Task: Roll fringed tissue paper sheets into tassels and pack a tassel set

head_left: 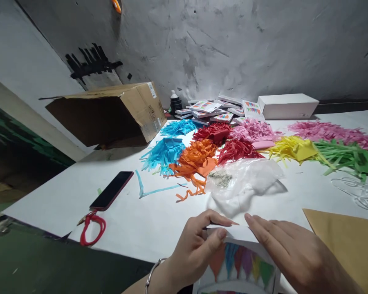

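A white box (245, 267) printed with a row of coloured pennants or tassels stands at the bottom, its lower part out of view. My left hand (199, 241) is closed on its upper left corner, thumb on the front and fingers along the top. Over the white top flap (241, 232) and upper right side lies my right hand (290, 247), its straight fingers together and closed against the box; its thumb is hidden. Just beyond my hands lies a clear plastic bag (248, 181) with something small and pale-green inside.
Behind are blue (165, 155), orange (196, 157), red (237, 151), pink (254, 130), yellow (294, 148) and green tassels (346, 157), flat printed boxes (205, 107), and a cardboard carton (141, 110). A phone (112, 190) lies left; brown paper (343, 241) and white string (360, 194) lie right.
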`<state>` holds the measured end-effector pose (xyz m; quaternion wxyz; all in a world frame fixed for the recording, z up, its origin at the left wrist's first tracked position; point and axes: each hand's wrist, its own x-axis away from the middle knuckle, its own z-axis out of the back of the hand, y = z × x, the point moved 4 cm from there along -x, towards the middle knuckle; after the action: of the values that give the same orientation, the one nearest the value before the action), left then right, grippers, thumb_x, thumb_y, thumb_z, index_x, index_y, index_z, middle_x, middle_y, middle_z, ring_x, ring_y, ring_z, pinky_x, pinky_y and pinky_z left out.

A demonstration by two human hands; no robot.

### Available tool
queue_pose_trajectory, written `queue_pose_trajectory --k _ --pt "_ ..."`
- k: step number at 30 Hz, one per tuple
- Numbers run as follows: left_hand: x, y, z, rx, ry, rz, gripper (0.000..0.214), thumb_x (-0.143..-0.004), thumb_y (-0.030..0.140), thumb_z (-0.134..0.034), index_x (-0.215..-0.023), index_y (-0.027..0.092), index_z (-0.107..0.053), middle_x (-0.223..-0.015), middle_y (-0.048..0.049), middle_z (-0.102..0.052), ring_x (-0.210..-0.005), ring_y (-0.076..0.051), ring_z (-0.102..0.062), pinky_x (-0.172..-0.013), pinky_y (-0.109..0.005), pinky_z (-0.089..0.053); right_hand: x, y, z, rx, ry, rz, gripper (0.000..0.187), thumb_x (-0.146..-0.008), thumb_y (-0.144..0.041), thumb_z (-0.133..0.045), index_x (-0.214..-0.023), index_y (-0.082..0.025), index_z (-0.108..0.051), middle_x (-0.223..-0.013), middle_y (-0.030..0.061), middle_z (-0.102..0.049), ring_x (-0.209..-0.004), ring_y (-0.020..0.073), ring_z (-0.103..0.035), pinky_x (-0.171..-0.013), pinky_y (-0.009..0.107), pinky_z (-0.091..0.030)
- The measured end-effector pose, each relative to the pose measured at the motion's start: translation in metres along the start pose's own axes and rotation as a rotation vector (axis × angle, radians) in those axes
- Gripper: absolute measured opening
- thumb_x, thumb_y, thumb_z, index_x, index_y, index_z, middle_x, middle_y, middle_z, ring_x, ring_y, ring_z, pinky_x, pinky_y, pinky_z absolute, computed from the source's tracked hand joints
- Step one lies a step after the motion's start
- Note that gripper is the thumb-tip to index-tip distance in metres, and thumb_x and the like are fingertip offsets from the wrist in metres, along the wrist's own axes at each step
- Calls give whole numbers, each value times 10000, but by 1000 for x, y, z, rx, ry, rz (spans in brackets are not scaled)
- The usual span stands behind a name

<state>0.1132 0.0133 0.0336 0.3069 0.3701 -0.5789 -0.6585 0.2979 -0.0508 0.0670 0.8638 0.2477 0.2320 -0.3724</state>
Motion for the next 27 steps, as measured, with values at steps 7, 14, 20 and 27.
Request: queue_pose_trajectory --k 7,14,20,27 --pt "-4 2 -1 20 13 -1 308 -880 448 -735 -985 159 -718 -911 -103 -747 -813 -193 -688 -675 -219 -505 6 3 3 -86 18 -75 392 -1018 -139 -361 -1341 -30 -555 -945 124 -756 -666 194 -695 -549 313 -528" --pt "-1 -5 -2 222 0 163 290 -862 420 -772 -950 159 -683 -986 -105 -764 -757 -153 -710 -674 -199 -513 13 13 -4 -544 -23 -326 342 -1056 -252 -416 -1369 -213 -551 -1005 37 -735 -880 106 -727 -730 137 -560" --pt "-2 -4 -3 194 -1 152 276 -872 416 -760 -950 157 -703 -882 -79 -759 -698 -136 -672 -637 -187 -481 20 14 -5 -625 47 -306 407 -1016 -138 -434 -1409 -194 -524 -864 38 -707 -708 118 -682 -595 179 -536" --pt "-3 -5 0 39 -1 94 299 -903 449 -708 -982 163 -680 -867 -69 -700 -711 -143 -621 -616 -204 -461 19 26 6 -555 -87 -333 351 -1005 -198 -500 -1333 -269 -606 -1093 24 -748 -959 119 -733 -805 166 -589"
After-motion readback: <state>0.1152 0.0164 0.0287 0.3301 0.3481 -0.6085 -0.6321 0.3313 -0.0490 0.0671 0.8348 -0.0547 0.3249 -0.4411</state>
